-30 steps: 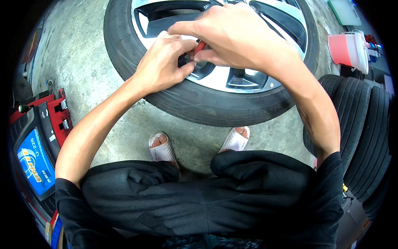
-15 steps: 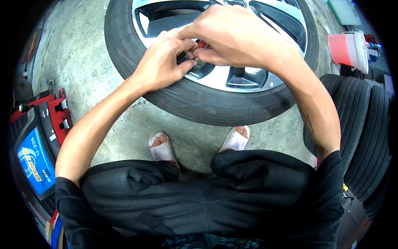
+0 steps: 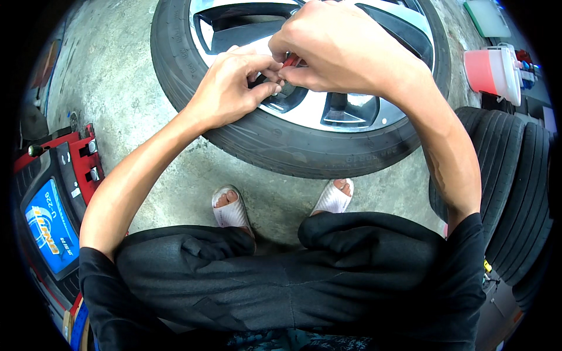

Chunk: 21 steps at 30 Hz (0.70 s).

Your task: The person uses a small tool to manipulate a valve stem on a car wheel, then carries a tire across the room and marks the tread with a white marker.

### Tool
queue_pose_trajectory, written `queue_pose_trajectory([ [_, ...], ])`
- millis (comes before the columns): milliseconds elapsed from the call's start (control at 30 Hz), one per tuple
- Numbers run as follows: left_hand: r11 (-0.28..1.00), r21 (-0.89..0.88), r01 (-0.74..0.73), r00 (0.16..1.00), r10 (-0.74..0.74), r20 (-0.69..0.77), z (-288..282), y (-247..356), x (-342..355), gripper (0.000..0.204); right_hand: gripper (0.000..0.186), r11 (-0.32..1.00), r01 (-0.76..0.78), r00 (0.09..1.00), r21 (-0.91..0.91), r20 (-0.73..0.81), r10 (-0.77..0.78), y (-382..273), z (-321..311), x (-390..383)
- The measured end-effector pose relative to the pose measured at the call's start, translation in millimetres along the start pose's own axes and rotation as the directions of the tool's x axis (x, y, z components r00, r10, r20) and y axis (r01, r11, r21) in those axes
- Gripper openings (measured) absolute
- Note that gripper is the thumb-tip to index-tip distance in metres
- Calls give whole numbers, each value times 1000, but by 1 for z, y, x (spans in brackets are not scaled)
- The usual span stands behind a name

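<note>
A car wheel lies flat on the floor in front of me, its black tyre around a silver and black alloy rim. Over the near left part of the rim, my right hand pinches a small red thing, mostly covered by its fingers. Facing it, my left hand has its thumb and fingers bent inward, closed at the same spot above an opening between spokes. Whatever the left fingertips hold is too small and hidden to name.
At the left stands a red and black machine with a blue panel. Several loose tyres stand at the right, below a bucket of pink liquid. My feet in white sandals are just short of the wheel.
My right hand has turned and shifted slightly, and a bit more of the red thing shows between its fingers. The left hand stays nearly in place.
</note>
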<state>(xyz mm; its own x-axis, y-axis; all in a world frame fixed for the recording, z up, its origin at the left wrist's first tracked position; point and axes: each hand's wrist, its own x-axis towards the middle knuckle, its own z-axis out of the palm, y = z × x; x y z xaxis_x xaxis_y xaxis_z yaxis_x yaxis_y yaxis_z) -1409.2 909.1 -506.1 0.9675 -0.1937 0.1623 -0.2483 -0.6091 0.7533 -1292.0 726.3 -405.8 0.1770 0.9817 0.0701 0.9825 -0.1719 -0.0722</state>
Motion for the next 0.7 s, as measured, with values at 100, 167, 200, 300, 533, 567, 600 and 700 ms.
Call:
queue_pose_trajectory([
  [100, 999, 32, -8, 1000, 8, 13, -2, 2, 1, 26, 27, 999, 22, 1000, -41, 4, -22, 0, -1, 0],
  [167, 999, 45, -10, 1000, 9, 17, -2, 4, 1, 25, 27, 999, 20, 1000, -51, 22, -19, 0, -2, -1],
  [200, 999, 47, -10, 1000, 9, 16, -3, 4, 1, 25, 27, 999, 25, 1000, -21, 18, -25, 0, -2, -1],
  [300, 999, 41, -8, 1000, 7, 10, -2, 2, 1, 25, 27, 998, 36, 999, 45, 8, -36, 3, -2, -1],
  [533, 999, 32, 1, 1000, -1, 2, -2, 3, 1, 25, 27, 998, 28, 1000, 58, -3, -28, 2, -1, -3],
  [567, 999, 32, 2, 1000, -3, 4, -2, 4, 1, 24, 27, 998, 14, 999, 59, 30, -15, 1, -3, -3],
  [600, 1000, 31, 0, 1000, 0, 1, -2, 5, 2, 24, 27, 999, 11, 999, 39, 31, -13, 1, -3, -4],
  [700, 999, 36, -5, 1000, 6, -6, -1, 4, 1, 25, 26, 1000, 9, 999, 6, 34, -9, 1, -3, -4],
])
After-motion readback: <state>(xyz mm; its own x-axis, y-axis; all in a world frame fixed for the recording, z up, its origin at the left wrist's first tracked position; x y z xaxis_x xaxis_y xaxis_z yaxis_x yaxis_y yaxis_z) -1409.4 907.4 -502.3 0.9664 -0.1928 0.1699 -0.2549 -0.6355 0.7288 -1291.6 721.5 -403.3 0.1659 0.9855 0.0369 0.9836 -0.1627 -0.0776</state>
